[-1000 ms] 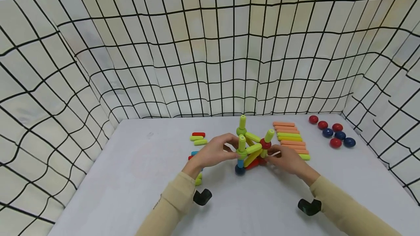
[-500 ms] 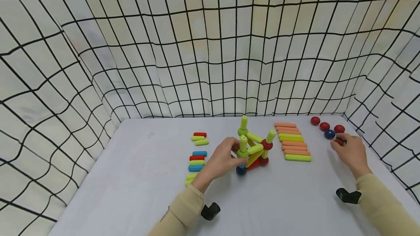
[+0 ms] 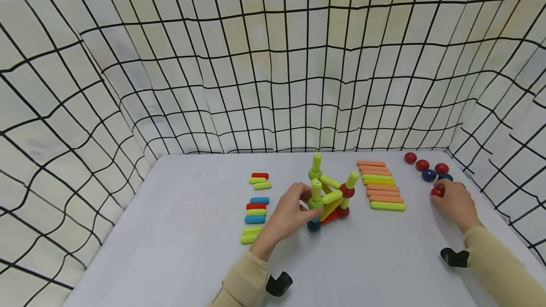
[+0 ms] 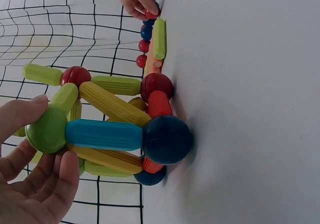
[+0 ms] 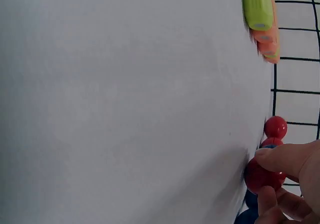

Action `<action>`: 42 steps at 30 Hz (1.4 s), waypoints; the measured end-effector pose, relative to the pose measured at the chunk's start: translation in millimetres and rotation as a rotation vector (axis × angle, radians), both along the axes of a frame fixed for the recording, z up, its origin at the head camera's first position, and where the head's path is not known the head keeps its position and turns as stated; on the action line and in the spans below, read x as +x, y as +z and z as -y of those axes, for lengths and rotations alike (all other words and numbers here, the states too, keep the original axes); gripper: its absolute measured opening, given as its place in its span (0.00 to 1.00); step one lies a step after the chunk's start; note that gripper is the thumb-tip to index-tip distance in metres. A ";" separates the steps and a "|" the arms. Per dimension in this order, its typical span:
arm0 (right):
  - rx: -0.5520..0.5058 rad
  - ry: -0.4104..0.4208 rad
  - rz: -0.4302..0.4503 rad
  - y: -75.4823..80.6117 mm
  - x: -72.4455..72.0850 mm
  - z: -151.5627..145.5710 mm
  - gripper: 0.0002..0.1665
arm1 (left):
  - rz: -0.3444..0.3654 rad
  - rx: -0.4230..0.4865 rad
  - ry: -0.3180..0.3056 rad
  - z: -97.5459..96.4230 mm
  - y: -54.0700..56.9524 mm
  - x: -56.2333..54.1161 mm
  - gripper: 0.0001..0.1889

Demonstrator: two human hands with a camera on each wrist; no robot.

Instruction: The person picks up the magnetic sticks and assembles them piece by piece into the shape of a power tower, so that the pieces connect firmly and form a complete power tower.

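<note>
stick frame (image 3: 332, 197) clamped in left grip (image 3: 286, 212); right grip (image 3: 458, 205) pinches red ball (image 3: 437, 192) near right edge of table (image 3: 384, 250)

So it's a plain whitish flat tabletop (image 3: 187, 217) with short red, lime and blue sticks (image 3: 255, 212) grouped on the left, a multicoloured ball-and-stick frame (image 3: 332, 197) near the middle, longer orange, yellow and lime sticks (image 3: 383, 188) alongside, and glossy red and dark blue balls (image 3: 428, 175) far right.

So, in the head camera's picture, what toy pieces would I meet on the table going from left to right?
Short red, blue and yellow-green sticks → the ball-and-stick structure → longer orange, yellow and yellow-green sticks → red and dark blue balls.
</note>
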State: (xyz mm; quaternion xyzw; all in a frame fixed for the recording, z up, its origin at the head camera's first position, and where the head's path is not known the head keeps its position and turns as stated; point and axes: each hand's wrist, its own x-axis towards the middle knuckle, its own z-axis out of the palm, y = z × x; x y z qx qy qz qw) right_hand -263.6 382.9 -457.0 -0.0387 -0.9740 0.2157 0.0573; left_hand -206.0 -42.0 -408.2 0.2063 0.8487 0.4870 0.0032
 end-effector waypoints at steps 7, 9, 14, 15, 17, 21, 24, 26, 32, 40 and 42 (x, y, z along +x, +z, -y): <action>-0.136 0.130 -0.036 33.1 13.6 59.2 0.30 | -0.002 0.001 0.024 -6.7 -0.2 3.4 0.19; -0.229 0.182 -0.056 51.6 21.0 83.2 0.33 | -0.006 0.003 0.037 -10.0 -0.2 4.6 0.20; -0.431 0.278 -0.096 92.4 35.5 130.0 0.35 | -0.057 0.004 0.087 -21.9 -3.4 6.9 0.19; -0.451 0.291 -0.105 97.7 36.9 136.4 0.35 | -0.070 0.003 0.098 -24.8 -4.1 7.2 0.19; -0.478 0.311 -0.116 104.8 38.2 145.9 0.34 | -0.093 -0.004 0.120 -30.7 -5.1 7.9 0.18; -0.466 0.323 -0.127 108.7 35.0 156.2 0.34 | -0.101 -0.025 0.138 -39.2 -4.4 8.8 0.18; -0.462 0.322 -0.121 107.4 30.5 158.1 0.34 | -0.052 -0.038 0.089 -37.2 -0.5 9.6 0.20; -0.468 0.327 -0.111 106.5 28.2 157.7 0.35 | 0.008 -0.033 0.042 -30.8 3.2 8.6 0.19; -0.517 0.356 -0.038 104.2 26.7 153.7 0.39 | 0.101 0.037 0.126 -8.8 17.9 -7.0 0.12; -0.521 0.359 0.093 76.5 28.2 155.5 0.33 | 0.157 0.076 0.146 -7.2 15.5 -44.7 0.23; -0.502 0.355 0.087 68.9 25.7 159.5 0.29 | 0.198 0.069 0.096 -8.4 12.9 -49.1 0.24</action>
